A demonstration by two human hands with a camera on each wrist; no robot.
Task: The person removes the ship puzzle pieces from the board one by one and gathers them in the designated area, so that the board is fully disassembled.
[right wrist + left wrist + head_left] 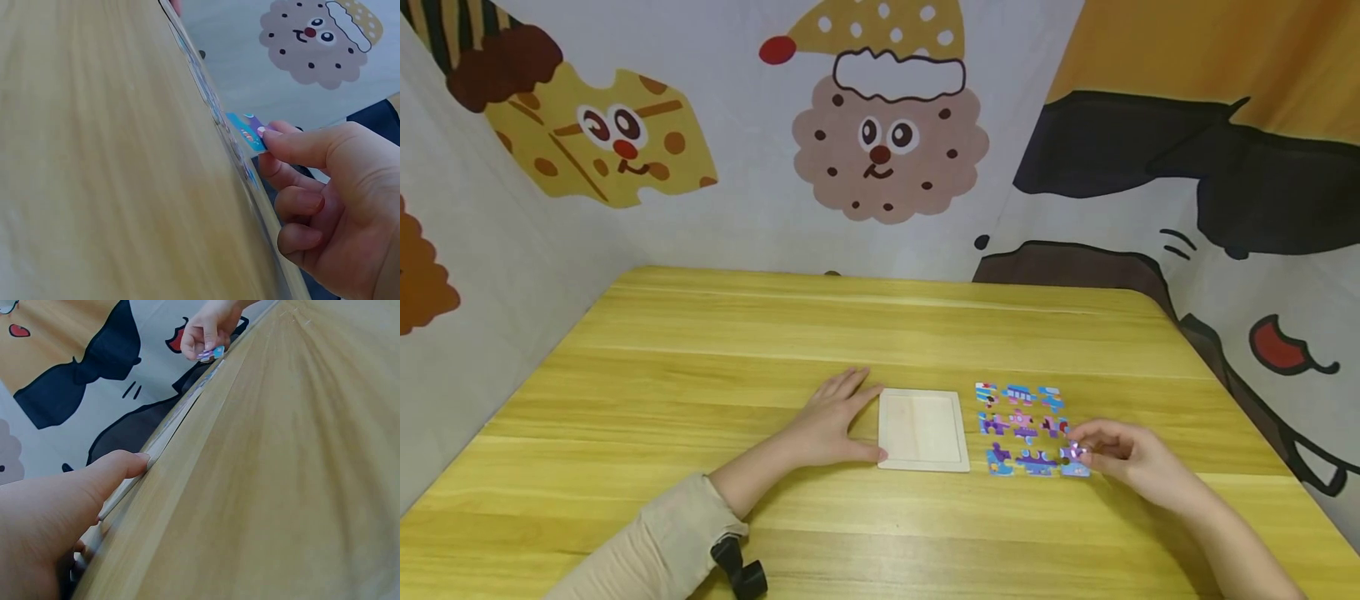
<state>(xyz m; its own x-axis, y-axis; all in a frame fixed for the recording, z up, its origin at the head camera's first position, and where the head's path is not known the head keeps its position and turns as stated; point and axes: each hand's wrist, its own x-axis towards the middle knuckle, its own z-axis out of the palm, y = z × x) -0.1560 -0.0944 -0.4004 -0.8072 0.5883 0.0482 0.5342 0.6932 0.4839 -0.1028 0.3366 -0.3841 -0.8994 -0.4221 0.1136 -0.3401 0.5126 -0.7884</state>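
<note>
A square, pale wooden puzzle tray [921, 429] with a raised rim lies flat on the table. My left hand [827, 425] rests at its left side, fingers spread, thumb and index fingertip touching the rim's two left corners. My right hand [1138, 462] pinches a purple and blue jigsaw piece [248, 132] between thumb and index finger; the other fingers curl loosely. In the head view this piece overlaps the lower right of the layout. Several loose jigsaw pieces [1022, 425] lie in spaced rows to the right of the tray, printed in pink, purple and blue.
The wooden table [700, 333] carries the tray and the pieces. Behind it hangs a cloth [737, 233] printed with cartoon food faces. A black strap [739, 568] hangs by the left sleeve's cuff [692, 517].
</note>
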